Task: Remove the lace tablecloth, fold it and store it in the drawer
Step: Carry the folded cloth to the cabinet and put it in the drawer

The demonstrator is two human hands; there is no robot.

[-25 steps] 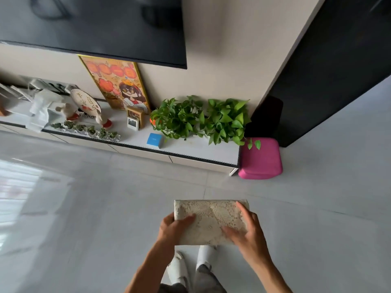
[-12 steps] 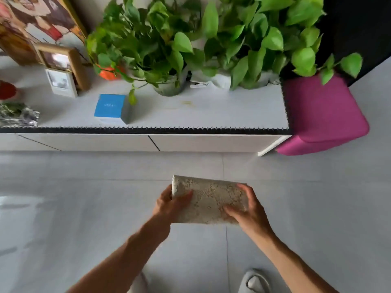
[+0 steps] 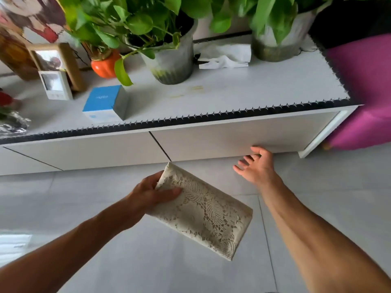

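a home living room: low white cabinet (image 3: pixel 232 142) with potted plants (image 3: pixel 169 49) (leafy pothos), framed photo (image 3: pixel 57 64), tiled floor (image 3: pixel 317 176).

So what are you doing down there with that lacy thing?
A person is putting away a folded lace tablecloth. The left hand grips one end of it, held above the floor. The right hand, fingers open, reaches toward the bottom edge of the right drawer front on the low white cabinet. The drawer is not open yet.

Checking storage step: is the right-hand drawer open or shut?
Shut. The drawer front sits flush with its neighbour, no gap showing. The right hand reaches its lower edge; the left hand holds the folded lace tablecloth.
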